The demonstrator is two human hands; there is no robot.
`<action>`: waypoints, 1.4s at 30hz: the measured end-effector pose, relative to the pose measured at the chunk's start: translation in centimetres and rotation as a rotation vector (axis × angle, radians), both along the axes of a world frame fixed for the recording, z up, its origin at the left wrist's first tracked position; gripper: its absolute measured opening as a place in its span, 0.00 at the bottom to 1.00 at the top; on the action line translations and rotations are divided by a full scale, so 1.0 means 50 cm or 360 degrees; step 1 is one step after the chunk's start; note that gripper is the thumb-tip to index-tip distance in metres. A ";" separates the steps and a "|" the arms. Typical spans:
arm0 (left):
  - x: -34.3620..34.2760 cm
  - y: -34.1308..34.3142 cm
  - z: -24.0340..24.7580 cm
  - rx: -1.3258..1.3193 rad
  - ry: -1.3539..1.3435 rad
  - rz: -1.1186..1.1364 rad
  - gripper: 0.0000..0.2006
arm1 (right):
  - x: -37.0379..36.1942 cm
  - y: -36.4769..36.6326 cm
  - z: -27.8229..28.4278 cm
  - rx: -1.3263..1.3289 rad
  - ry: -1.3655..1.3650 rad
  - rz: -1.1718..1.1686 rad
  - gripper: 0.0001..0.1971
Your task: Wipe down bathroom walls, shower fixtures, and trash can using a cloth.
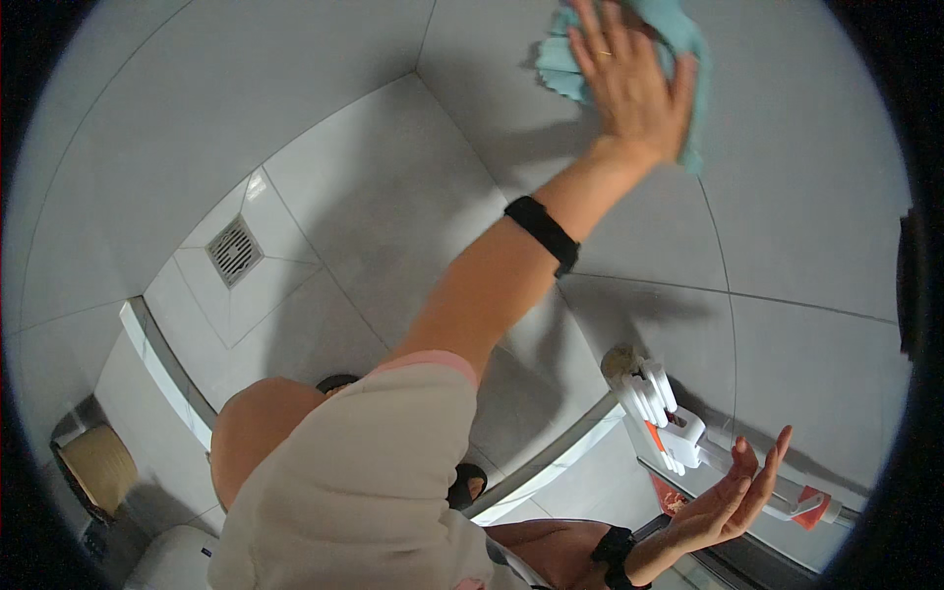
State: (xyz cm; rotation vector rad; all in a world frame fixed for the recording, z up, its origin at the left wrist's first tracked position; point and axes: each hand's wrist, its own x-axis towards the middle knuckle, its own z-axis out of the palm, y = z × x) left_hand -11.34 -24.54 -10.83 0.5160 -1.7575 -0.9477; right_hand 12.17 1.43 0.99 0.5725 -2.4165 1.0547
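Note:
My left hand (634, 93) lies spread over a teal cloth (562, 71), pressing it against the grey tiled wall at the top right. Part of the cloth shows past the fingers on both sides, and its far part runs out of view. A ring is on one finger and a black watch (543, 234) on that wrist. My right hand (723, 506) is raised at the lower right, fingers apart and holding nothing. It is near a metal rail (777, 497) and a white plastic holder with several rounded prongs (678, 433). A black band (617, 551) circles the right wrist.
A square floor drain (235, 251) sits in the tiled floor at the left. Pale raised kerbs (551, 457) edge the floor. A bin with a brown top (98, 472) stands at the lower left. A dark fixture (907, 285) is on the right wall. Dark slippers (467, 487) are below me.

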 end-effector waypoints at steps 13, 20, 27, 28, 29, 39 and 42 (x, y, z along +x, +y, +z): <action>0.036 -0.027 -0.244 0.1237 -0.0343 -0.0232 0.30 | 0.001 -0.031 -0.018 -0.0008 0.0017 -0.0131 0.18; 0.021 -0.101 -0.199 0.1071 0.0087 0.0049 0.26 | 0.021 -0.033 -0.015 0.0013 0.0060 -0.0132 0.19; 0.063 0.030 -0.223 0.0432 0.0113 0.0252 0.23 | 0.022 -0.039 -0.031 -0.0033 0.0025 -0.0195 0.19; 0.059 0.022 -0.224 0.0432 0.0113 0.0258 0.23 | 0.018 -0.046 -0.031 -0.0031 0.0039 -0.0171 0.20; 0.050 0.006 -0.224 0.0600 0.0185 0.0165 0.22 | 0.017 -0.051 -0.030 -0.0028 0.0039 -0.0166 0.20; 0.074 0.009 -0.238 0.0735 0.0199 -0.0105 0.19 | -0.007 -0.057 -0.042 -0.0067 -0.0028 -0.0201 0.21; 0.064 0.000 -0.225 0.0706 0.0215 -0.0092 0.22 | -0.015 -0.047 -0.036 -0.0027 -0.0012 -0.0174 0.21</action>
